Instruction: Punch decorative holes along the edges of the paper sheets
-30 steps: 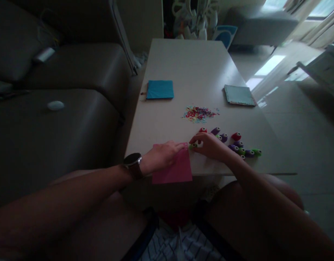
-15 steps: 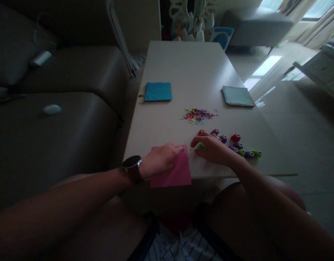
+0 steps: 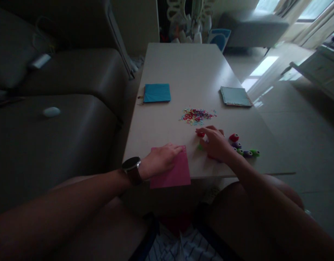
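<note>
Left hand [image 3: 160,159] flat, fingers together, pinning pink paper [image 3: 174,172] at worktop [image 3: 183,72] edge; right hand [image 3: 214,143], fingers apart, reaching over punches [image 3: 244,150] beside the paper, likely choosing one; next calls for gripping it

We sit in a dim room: a dark sofa [image 3: 60,108] on our left, a pale tiled floor [image 3: 300,123] on our right, daylight entering through a curtained window [image 3: 314,11].

A dim home living room: a dark sofa [image 3: 60,108] runs left of the hands, a low coffee table [image 3: 188,69] stretches ahead, and a curtained window [image 3: 305,11] glows beyond.
</note>
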Tool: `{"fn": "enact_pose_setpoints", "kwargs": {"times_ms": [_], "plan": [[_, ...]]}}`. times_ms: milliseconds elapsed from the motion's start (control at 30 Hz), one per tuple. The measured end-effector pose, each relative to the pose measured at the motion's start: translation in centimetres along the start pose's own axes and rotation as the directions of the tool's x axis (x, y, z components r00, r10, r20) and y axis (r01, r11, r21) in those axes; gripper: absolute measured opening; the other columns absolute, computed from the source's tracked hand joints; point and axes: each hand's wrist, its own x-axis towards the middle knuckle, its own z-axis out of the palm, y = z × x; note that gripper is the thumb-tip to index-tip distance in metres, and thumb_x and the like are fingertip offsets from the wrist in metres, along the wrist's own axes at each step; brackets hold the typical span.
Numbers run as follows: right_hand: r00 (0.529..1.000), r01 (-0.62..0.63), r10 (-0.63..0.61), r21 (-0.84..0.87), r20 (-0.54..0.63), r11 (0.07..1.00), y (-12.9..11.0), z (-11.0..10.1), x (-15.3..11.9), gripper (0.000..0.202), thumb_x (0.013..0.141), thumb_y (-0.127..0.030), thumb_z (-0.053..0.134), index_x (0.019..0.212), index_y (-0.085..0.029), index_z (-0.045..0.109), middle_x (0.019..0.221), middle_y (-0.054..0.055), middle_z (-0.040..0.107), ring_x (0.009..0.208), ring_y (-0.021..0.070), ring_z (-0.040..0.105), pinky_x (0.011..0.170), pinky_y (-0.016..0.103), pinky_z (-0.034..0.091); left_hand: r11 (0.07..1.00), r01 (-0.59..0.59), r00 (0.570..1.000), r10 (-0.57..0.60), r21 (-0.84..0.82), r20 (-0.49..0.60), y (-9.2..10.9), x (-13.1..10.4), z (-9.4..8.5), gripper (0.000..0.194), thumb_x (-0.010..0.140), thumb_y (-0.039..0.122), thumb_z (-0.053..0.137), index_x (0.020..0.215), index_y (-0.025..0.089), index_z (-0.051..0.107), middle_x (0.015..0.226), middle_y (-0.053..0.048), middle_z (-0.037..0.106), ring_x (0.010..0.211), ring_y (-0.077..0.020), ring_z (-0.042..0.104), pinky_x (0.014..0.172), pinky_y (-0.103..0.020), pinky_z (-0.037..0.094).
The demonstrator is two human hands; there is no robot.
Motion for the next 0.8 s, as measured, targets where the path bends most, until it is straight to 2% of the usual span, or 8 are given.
{"fn": "enact_pose_setpoints", "kwargs": {"times_ms": [133,233,367,500,633,800], "plan": [[0.993,-0.080,0.076,-0.039,-0.095,0.996,1.1,-2.2,0.3,0.033,0.082,-0.014,0.057,0.108,-0.021,0.077,0.107,0.013,0.078,0.111,0.0331,0.068,0.103,0.053,0.046,1.000,-0.001,0.999,0.001,-0.008,0.032,0.0,0.0,-0.2,0.048,0.090,0.010,0.055,0.136,0.022,0.055,0.128,-0.010,0.068,0.118,-0.0267,0.064,0.093,-0.036,0.056],[0.983,-0.130,0.120,-0.061,-0.142,0.990,2.6,-4.0,0.4,0.031,0.080,-0.015,0.057,0.104,-0.020,0.077,0.103,0.012,0.078,0.099,0.0304,0.071,0.096,0.048,0.050,1.000,0.011,0.999,-0.009,-0.029,0.046,-0.3,0.1,-0.2,0.049,0.088,0.010,0.058,0.136,0.021,0.056,0.131,-0.011,0.067,0.118,-0.0277,0.064,0.094,-0.038,0.055],[0.985,-0.166,0.163,-0.069,-0.056,0.984,4.4,-5.1,0.2,0.025,0.080,-0.017,0.057,0.093,-0.019,0.078,0.088,0.010,0.077,0.079,0.0246,0.070,0.077,0.038,0.051,0.998,0.007,0.999,-0.004,-0.066,0.042,-1.1,0.5,-0.3,0.041,0.088,0.010,0.061,0.128,0.018,0.060,0.125,-0.012,0.066,0.114,-0.0278,0.064,0.098,-0.040,0.053],[0.983,-0.181,0.180,-0.105,-0.020,0.978,5.4,-5.3,-0.1,0.021,0.080,-0.018,0.060,0.090,-0.019,0.079,0.077,0.009,0.073,0.068,0.0213,0.065,0.067,0.033,0.047,0.999,0.023,1.000,-0.023,-0.049,-0.008,-2.1,1.1,-0.5,0.039,0.085,0.013,0.068,0.124,0.015,0.063,0.122,-0.014,0.064,0.115,-0.0292,0.059,0.103,-0.043,0.050],[0.964,-0.265,0.264,-0.147,-0.024,0.953,6.1,-6.1,-0.2,0.021,0.082,-0.020,0.062,0.092,-0.019,0.080,0.073,0.008,0.072,0.063,0.0208,0.063,0.064,0.034,0.045,0.997,0.078,0.996,-0.079,-0.026,-0.045,-3.3,1.6,-0.4,0.041,0.083,0.020,0.076,0.122,0.014,0.065,0.121,-0.014,0.063,0.115,-0.0313,0.057,0.105,-0.045,0.048],[0.945,-0.325,0.328,-0.175,-0.012,0.929,7.4,-6.9,-0.3,0.023,0.084,-0.020,0.062,0.099,-0.018,0.080,0.073,0.009,0.072,0.062,0.0215,0.063,0.065,0.035,0.046,0.992,0.114,0.993,-0.115,-0.046,-0.031,-4.2,1.7,-0.1,0.041,0.082,0.021,0.075,0.122,0.016,0.066,0.118,-0.013,0.063,0.110,-0.0310,0.058,0.102,-0.046,0.048]]}}
